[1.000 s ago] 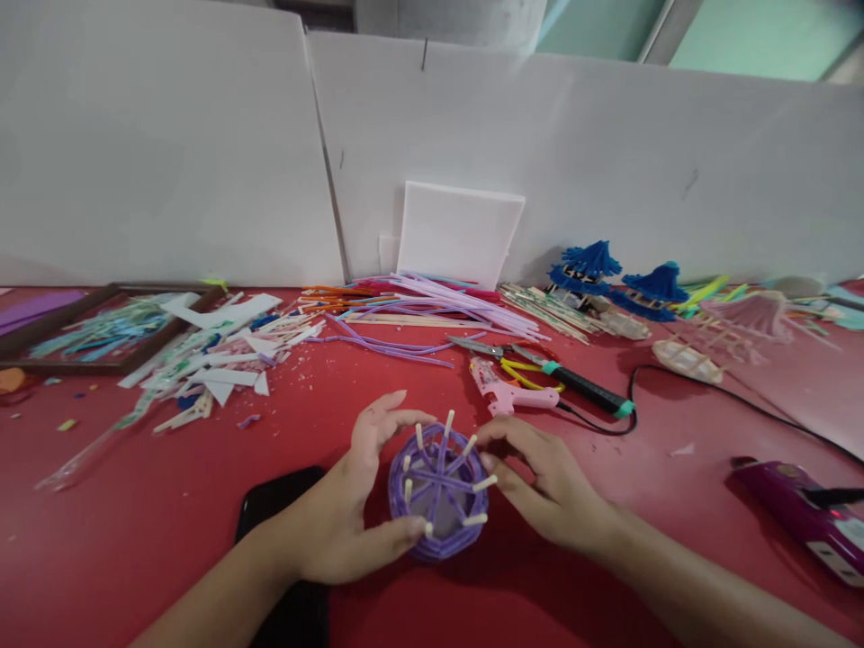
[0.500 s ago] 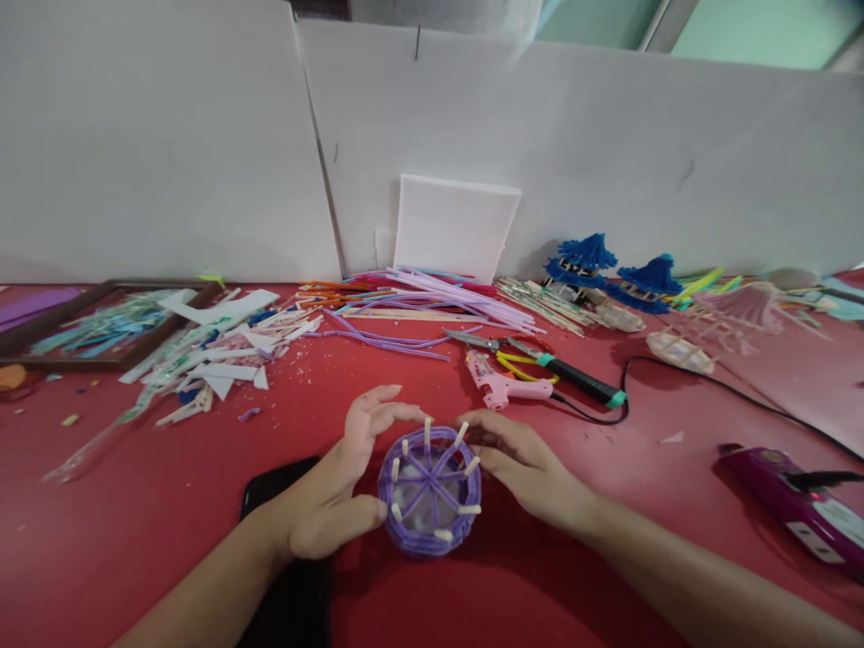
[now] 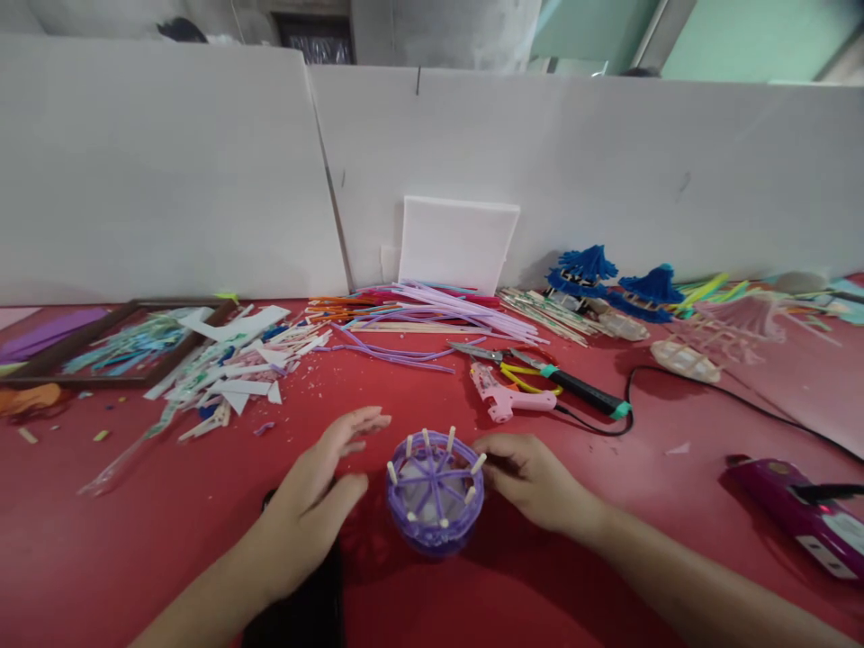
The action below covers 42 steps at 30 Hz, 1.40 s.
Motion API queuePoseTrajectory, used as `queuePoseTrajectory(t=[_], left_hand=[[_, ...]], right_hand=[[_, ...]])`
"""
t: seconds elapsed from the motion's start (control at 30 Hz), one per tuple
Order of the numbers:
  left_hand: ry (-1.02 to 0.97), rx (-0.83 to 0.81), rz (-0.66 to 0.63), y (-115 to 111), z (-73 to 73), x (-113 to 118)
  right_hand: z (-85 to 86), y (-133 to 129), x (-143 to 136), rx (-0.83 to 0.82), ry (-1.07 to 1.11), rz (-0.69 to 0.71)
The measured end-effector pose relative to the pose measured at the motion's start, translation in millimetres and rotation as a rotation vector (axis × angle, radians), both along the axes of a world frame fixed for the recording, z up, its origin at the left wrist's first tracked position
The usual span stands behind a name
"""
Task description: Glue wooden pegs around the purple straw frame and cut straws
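Observation:
A small round purple basket (image 3: 436, 535), seemingly wrapped in pipe cleaners, stands in front of me. Short pale sticks poke up around its rim, and purple strands cross over its top like spokes. My right hand (image 3: 540, 486) has its fingers curled against the basket's right side, gripping it there; the fingertips are partly hidden. To the left, my left hand (image 3: 314, 504) is held apart from the basket, fingers and thumb spread with nothing between them. Under my left wrist lies a black phone-like object (image 3: 307, 603).
Beyond the basket lie a pink glue gun (image 3: 513, 399), pliers (image 3: 587, 391) and a pile of pipe cleaners (image 3: 445, 310). Paper scraps (image 3: 247, 387) and a brown frame (image 3: 87, 381) are at left. A purple power strip (image 3: 789, 508) with a black cord is at right; white panels (image 3: 573, 153) stand behind.
My left hand has come away from the basket toward the left. The basket's sticks sit at different angles, so it has turned. My view has tilted up slightly.

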<state>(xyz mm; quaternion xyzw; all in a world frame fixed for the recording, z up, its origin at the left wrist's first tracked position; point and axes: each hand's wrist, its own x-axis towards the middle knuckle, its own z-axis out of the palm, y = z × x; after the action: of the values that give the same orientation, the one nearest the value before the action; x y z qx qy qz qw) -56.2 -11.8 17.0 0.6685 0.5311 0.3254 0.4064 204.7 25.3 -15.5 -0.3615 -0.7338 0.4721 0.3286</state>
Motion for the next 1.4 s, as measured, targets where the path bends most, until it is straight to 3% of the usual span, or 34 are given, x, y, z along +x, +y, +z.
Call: queuePoseTrajectory(t=[0.13,0.23,0.4,0.53,0.63,0.8,0.97,1.23,1.4], left_hand=[[0.003,-0.018,-0.121,-13,-5.3,9],[0.031,0.089,-0.099,-13,-11.2,18],[-0.048,0.2,0.056,-1,-22.1,25],[-0.108,0.242,0.051,3,-34.1,24],[-0.105,0.286,0.019,2,-37.8,23],[-0.033,0.308,0.01,-3,-30.0,26],[0.091,0.331,0.082,-5,-34.7,32],[0.216,0.46,0.107,-5,-43.3,37],[0.12,0.416,0.164,-6,-42.8,43]], right_hand=[[-1.5,-5,-3,-0.026,0.005,-0.059],[-2.2,-14,-9,0.018,-0.026,-0.064],[-0.3,-27,-20,0.305,-0.095,-0.049],[-1.4,-26,-18,0.574,-0.168,0.035],[-3.6,-22,-13,0.7,-0.181,-0.007],[-5.0,-20,-5,0.734,-0.138,-0.106],[-1.8,-13,-8,0.841,-0.14,0.016],[2.6,-12,-15,0.794,-0.137,0.01],[0.4,-18,-15,0.74,-0.154,-0.011]])
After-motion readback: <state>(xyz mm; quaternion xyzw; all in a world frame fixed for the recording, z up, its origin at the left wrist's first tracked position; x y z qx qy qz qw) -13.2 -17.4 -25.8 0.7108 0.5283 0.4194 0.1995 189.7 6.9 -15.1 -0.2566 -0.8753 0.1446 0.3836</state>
